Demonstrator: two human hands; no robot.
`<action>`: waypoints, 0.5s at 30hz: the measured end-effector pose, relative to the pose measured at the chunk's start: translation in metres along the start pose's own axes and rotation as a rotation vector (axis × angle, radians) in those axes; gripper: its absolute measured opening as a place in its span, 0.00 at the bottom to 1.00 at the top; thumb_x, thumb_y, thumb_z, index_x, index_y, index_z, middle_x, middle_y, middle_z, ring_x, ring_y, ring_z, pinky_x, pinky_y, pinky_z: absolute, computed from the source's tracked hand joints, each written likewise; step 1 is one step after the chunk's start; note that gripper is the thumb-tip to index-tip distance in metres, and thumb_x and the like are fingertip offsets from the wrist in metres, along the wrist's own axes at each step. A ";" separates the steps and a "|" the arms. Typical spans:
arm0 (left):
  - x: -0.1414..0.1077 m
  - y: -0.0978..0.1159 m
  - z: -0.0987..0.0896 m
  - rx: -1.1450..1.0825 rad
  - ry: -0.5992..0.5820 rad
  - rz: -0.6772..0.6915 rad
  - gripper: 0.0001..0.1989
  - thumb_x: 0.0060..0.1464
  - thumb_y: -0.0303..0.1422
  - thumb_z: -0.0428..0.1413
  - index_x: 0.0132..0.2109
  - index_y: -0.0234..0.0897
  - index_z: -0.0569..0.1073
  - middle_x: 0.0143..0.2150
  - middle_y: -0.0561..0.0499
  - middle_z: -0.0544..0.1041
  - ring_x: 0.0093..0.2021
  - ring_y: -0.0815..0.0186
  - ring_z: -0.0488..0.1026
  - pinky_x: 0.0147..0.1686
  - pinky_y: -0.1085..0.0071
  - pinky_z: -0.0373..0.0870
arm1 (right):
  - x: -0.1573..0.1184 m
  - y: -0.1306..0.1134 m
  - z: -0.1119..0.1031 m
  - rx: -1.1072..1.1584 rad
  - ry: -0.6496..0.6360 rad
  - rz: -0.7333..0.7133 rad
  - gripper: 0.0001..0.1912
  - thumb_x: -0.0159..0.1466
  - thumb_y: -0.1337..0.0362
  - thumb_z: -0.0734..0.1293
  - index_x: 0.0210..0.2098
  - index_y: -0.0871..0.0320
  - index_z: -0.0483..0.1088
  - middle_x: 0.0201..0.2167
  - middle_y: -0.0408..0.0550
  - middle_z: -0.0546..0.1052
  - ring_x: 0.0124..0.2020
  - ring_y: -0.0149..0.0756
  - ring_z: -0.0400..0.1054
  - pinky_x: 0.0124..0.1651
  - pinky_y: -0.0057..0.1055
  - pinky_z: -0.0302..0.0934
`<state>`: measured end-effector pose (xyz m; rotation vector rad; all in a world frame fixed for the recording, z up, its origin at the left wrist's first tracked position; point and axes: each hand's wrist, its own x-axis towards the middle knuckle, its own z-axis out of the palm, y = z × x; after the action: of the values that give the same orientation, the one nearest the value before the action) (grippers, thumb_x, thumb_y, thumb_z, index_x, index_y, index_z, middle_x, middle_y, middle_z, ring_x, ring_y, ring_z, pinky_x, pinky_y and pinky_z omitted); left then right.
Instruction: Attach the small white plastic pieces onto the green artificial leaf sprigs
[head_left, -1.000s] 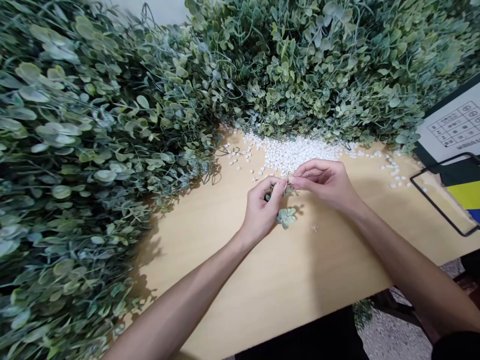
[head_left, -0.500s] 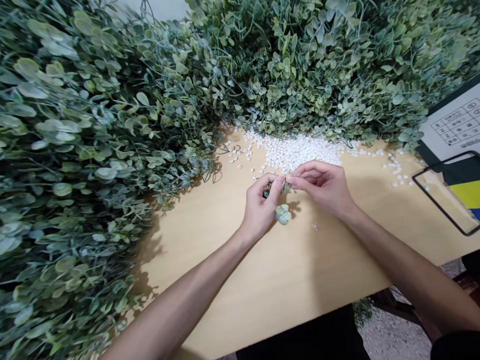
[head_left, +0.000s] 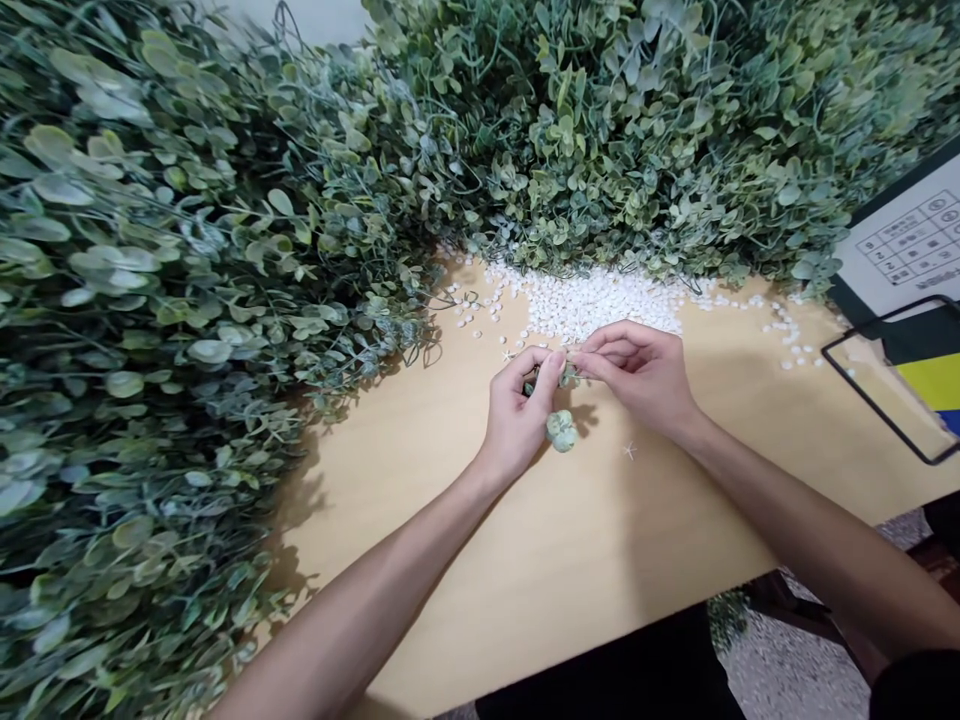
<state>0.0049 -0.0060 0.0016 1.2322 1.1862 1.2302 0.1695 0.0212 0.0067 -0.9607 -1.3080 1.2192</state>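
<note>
My left hand [head_left: 519,412] is closed around an artificial leaf sprig [head_left: 561,430], thumb against index finger. Pale green leaves hang below the thumb, and darker leaves show within the curled fingers. My right hand [head_left: 643,372] pinches at the sprig's tip, its fingertips almost meeting the left thumb. Whatever tiny piece lies between the right fingertips is too small to make out. Just beyond both hands a heap of small white button-like pieces [head_left: 600,303] spreads over the wooden table [head_left: 465,590]. One thin star-shaped white piece [head_left: 628,451] lies below the right hand.
Dense piles of artificial greenery [head_left: 172,330] cover the left side and back of the table. At the right are a printed sheet [head_left: 907,245], a black wire frame [head_left: 885,420] and a yellow-and-blue item [head_left: 930,383]. The table's front edge runs close to my body.
Both hands keep nearly the same pose at the sprig. The whole view has shifted very slightly, and the hanging leaves have turned a little.
</note>
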 end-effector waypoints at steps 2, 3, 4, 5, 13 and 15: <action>0.000 0.000 0.001 -0.003 0.011 0.010 0.21 0.63 0.52 0.60 0.34 0.39 0.73 0.23 0.55 0.67 0.24 0.69 0.62 0.24 0.70 0.58 | 0.000 0.000 0.000 -0.007 0.004 -0.012 0.18 0.55 0.48 0.82 0.32 0.53 0.77 0.25 0.43 0.81 0.26 0.36 0.76 0.36 0.37 0.76; 0.000 0.000 0.001 -0.003 0.018 0.012 0.21 0.63 0.52 0.60 0.33 0.39 0.73 0.23 0.55 0.67 0.24 0.69 0.62 0.24 0.70 0.58 | 0.001 0.000 -0.001 -0.009 0.005 -0.014 0.19 0.55 0.48 0.82 0.32 0.53 0.77 0.25 0.43 0.81 0.26 0.37 0.76 0.35 0.37 0.76; 0.000 0.000 0.001 -0.003 0.024 0.013 0.21 0.63 0.52 0.60 0.33 0.39 0.73 0.23 0.55 0.67 0.24 0.69 0.62 0.24 0.70 0.58 | 0.001 0.000 -0.001 -0.009 0.005 -0.012 0.19 0.55 0.48 0.82 0.32 0.53 0.77 0.25 0.43 0.81 0.26 0.36 0.76 0.35 0.37 0.75; 0.000 0.000 0.002 -0.002 0.029 0.013 0.21 0.63 0.52 0.60 0.33 0.39 0.73 0.23 0.55 0.67 0.24 0.69 0.62 0.24 0.70 0.58 | 0.001 0.001 -0.002 -0.007 0.004 -0.009 0.19 0.55 0.48 0.83 0.32 0.53 0.76 0.25 0.42 0.81 0.26 0.36 0.76 0.35 0.36 0.75; 0.000 -0.001 0.001 0.012 0.034 0.012 0.22 0.63 0.53 0.60 0.34 0.39 0.75 0.23 0.55 0.68 0.24 0.69 0.62 0.24 0.70 0.58 | 0.001 -0.001 -0.003 0.090 -0.017 0.077 0.23 0.51 0.52 0.85 0.38 0.53 0.76 0.34 0.44 0.87 0.36 0.41 0.82 0.42 0.35 0.77; 0.001 -0.001 0.001 0.009 0.033 0.006 0.22 0.62 0.54 0.60 0.35 0.39 0.75 0.23 0.55 0.68 0.24 0.68 0.62 0.24 0.70 0.58 | 0.001 -0.002 -0.002 0.083 -0.004 0.083 0.23 0.50 0.52 0.85 0.38 0.53 0.76 0.34 0.45 0.87 0.35 0.40 0.82 0.42 0.35 0.77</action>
<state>0.0056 -0.0051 0.0004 1.2271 1.2142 1.2544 0.1713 0.0220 0.0088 -0.9614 -1.2216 1.3288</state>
